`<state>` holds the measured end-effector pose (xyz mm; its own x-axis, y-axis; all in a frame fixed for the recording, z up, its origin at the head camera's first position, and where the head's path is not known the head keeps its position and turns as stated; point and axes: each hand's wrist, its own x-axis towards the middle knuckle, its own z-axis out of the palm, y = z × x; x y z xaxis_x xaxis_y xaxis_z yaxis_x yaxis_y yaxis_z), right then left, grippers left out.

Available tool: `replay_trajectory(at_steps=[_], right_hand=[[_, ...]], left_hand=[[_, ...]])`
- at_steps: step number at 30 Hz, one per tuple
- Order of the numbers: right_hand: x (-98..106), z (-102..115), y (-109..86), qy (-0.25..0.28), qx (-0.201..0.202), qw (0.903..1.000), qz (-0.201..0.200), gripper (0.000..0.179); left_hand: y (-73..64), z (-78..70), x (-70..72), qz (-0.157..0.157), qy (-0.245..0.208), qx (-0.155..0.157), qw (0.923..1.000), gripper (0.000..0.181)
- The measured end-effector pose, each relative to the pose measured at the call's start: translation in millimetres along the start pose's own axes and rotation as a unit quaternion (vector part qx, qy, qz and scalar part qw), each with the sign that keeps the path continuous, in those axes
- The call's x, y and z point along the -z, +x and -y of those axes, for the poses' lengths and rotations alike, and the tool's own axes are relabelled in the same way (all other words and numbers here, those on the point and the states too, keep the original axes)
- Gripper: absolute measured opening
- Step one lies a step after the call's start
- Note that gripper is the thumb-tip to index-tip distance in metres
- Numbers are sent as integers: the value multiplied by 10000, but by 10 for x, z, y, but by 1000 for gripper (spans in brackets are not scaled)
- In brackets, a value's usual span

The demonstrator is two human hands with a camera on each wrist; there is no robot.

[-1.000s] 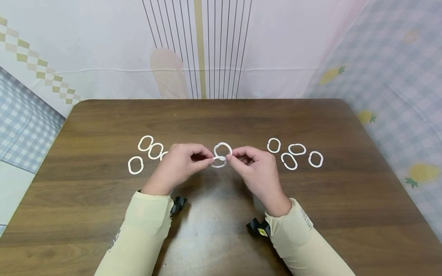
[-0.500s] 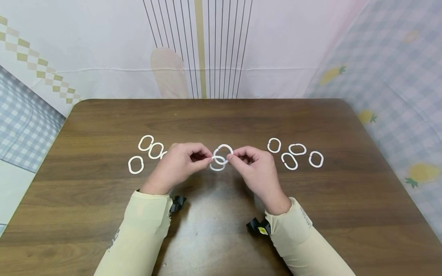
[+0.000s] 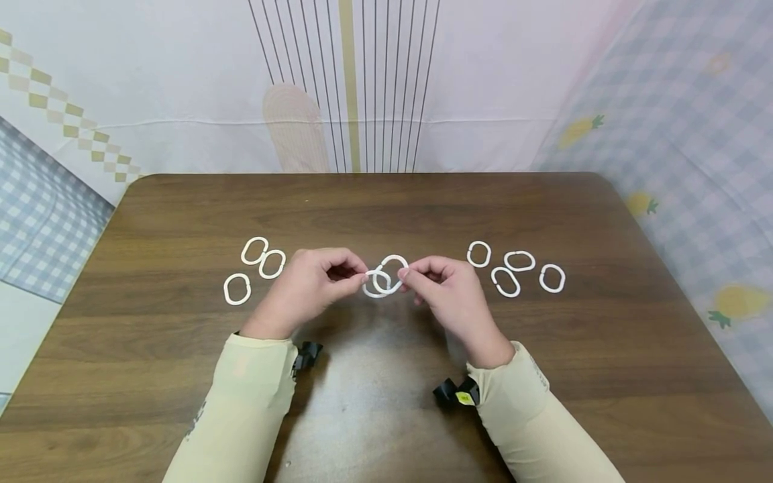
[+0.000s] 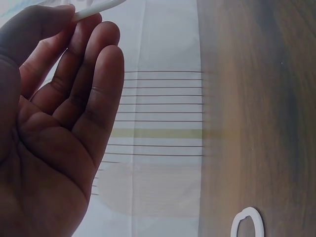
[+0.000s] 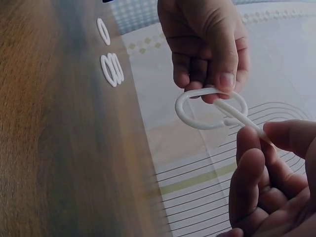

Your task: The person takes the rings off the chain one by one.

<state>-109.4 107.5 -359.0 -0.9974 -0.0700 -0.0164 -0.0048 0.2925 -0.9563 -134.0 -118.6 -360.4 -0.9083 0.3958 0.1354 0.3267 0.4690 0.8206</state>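
Note:
In the head view my left hand [image 3: 314,285] pinches a white oval plastic link ring [image 3: 377,296] between thumb and forefinger. My right hand [image 3: 449,292] pinches a second white link ring [image 3: 395,257] the same way. The two rings cross over the table's middle, each overlapping the other's opening. From the right wrist view, the left-hand ring [image 5: 179,111] lies broad and the right-hand ring [image 5: 242,117] appears nearly edge-on across its opening. Only a short piece of a ring [image 4: 101,8] shows at the left fingertips in the left wrist view.
Several loose white link rings [image 3: 520,261] lie on the brown wooden table [image 3: 386,208] to the right. More rings [image 3: 237,289] lie to the left beside the left hand. A patterned cloth [image 3: 483,80] hangs behind the table.
My left hand has shifted slightly left and now hides a loose ring partly visible before. The held rings, earlier one above the other, now cross more side by side.

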Motion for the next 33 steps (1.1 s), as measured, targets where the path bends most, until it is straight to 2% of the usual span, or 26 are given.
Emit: replay_trajectory(at_steps=[7,19,33], right_hand=[[12,-37,29,289,-346,9985,308,19],[3,-104,79,943,-601,9929,408,14],[20,-123,92,990,-686,9904,683,17]], left_hand=[[-6,-3,18,-10,-99,25,9999,4],[-13,10,39,-122,-21,62,9999,4],[-21,29,69,-191,51,23,9998,3]])
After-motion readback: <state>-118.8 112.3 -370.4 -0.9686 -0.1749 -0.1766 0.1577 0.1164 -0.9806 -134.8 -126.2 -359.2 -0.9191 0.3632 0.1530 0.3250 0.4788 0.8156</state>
